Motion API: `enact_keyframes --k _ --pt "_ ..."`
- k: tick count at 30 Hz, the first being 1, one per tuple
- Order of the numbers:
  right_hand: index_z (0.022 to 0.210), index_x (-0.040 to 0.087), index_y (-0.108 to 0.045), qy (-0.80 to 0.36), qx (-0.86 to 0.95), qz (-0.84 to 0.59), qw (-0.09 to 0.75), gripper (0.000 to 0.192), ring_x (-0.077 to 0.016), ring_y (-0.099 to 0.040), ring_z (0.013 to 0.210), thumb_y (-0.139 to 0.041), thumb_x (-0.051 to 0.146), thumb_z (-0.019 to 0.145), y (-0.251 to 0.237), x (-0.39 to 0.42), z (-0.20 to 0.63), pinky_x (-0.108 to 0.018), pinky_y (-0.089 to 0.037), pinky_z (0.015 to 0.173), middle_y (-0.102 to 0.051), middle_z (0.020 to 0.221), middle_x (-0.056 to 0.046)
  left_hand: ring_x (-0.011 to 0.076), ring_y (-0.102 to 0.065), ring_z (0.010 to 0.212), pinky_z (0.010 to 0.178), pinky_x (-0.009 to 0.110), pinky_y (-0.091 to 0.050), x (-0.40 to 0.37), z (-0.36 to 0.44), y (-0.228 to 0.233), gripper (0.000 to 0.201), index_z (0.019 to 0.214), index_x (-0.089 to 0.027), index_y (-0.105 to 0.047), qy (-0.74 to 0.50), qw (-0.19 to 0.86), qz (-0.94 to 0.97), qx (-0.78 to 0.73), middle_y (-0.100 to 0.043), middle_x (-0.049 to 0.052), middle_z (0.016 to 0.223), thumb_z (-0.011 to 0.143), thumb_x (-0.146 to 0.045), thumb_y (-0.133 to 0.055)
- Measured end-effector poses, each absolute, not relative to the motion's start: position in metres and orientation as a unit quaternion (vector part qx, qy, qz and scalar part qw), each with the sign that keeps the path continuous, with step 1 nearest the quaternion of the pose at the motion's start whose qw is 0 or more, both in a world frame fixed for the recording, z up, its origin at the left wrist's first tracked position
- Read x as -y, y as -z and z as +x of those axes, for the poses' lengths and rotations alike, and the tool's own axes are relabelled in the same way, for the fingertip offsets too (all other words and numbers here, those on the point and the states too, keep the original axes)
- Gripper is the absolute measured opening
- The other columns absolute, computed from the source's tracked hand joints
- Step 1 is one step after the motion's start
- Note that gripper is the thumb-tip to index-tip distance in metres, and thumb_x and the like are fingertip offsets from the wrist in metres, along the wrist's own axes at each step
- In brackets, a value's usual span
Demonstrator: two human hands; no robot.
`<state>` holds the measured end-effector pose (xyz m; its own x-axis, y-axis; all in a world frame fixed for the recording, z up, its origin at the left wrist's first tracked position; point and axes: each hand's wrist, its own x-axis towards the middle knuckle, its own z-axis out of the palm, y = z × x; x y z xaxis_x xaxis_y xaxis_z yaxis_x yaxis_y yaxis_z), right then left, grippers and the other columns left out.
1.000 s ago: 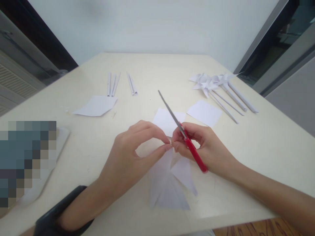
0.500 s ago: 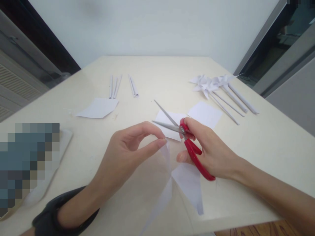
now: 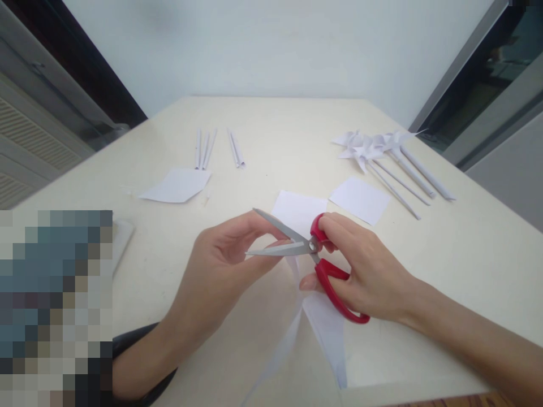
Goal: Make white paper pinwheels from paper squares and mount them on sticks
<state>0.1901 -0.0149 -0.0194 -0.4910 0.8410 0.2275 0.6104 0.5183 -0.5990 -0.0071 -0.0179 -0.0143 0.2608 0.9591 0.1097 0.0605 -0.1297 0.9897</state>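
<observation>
Between thumb and fingertips, my left hand [image 3: 224,265] pinches a corner of a cut piece of white paper [image 3: 326,330], whose flaps hang down toward the table's front edge. My right hand [image 3: 365,265] grips red-handled scissors [image 3: 313,246] with the blades spread apart. The blades point left and cross in front of my left fingertips, so the pinched corner is partly hidden. Behind the scissors, a square white sheet [image 3: 292,206] lies flat on the table, with another white sheet [image 3: 360,200] to its right.
At the back right lie several paper pinwheels [image 3: 365,147] with rolled paper sticks [image 3: 424,172]. Rolled paper tubes [image 3: 206,150] and a pair of tubes [image 3: 236,148] lie at the back left, near a white sheet [image 3: 178,185]. A blurred-out object [image 3: 51,282] stands at the left edge.
The scissors have moved down and left, their blades now over my left fingertips. My left hand keeps its pinch on the paper. The view has shifted slightly.
</observation>
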Motion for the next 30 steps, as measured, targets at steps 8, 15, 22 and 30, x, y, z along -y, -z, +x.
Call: enact_keyframes --k 8,15,22,30 --pt "0.067 0.021 -0.033 -0.315 0.799 -0.448 0.250 0.033 -0.0102 -0.035 0.055 -0.064 0.026 0.076 0.023 0.014 0.191 -0.024 -0.028 0.048 -0.043 0.062 0.005 0.0130 -0.063 0.089 0.085 0.025 -0.049 0.020 -0.005 0.020 0.011 0.084 -0.027 -0.068 -0.471 0.492 0.608 -0.407 -0.068 -0.004 0.088 0.081 -0.016 -0.065" --pt "0.081 0.022 -0.050 -0.477 0.704 -0.432 0.301 0.027 -0.0104 -0.041 0.060 -0.052 0.048 0.086 0.009 0.010 0.198 -0.025 -0.031 0.051 -0.049 0.071 0.003 0.0135 -0.063 0.085 0.080 0.023 -0.048 0.016 -0.005 0.018 0.007 0.078 -0.024 -0.061 -0.479 0.479 0.596 -0.431 -0.069 -0.002 0.086 0.084 -0.021 -0.062" --pt "0.083 0.020 -0.054 -0.547 0.630 -0.495 0.240 0.023 -0.0175 -0.056 0.075 -0.067 0.038 0.076 0.019 -0.009 0.211 -0.028 -0.040 0.056 -0.063 0.101 -0.006 0.0142 -0.057 0.072 0.055 0.021 -0.042 0.003 -0.014 0.024 0.011 0.077 -0.022 -0.060 -0.479 0.434 0.559 -0.519 -0.063 -0.001 0.080 0.080 -0.030 -0.065" --pt "0.078 0.020 -0.047 -0.597 0.595 -0.467 0.268 0.018 -0.0135 -0.056 0.071 -0.065 0.021 0.073 0.022 -0.009 0.211 -0.025 -0.040 0.058 -0.064 0.079 -0.001 0.0134 -0.057 0.056 0.042 0.019 -0.039 -0.003 -0.018 0.032 0.017 0.087 -0.025 -0.059 -0.414 0.512 0.541 -0.524 -0.064 0.000 0.075 0.076 -0.034 -0.068"
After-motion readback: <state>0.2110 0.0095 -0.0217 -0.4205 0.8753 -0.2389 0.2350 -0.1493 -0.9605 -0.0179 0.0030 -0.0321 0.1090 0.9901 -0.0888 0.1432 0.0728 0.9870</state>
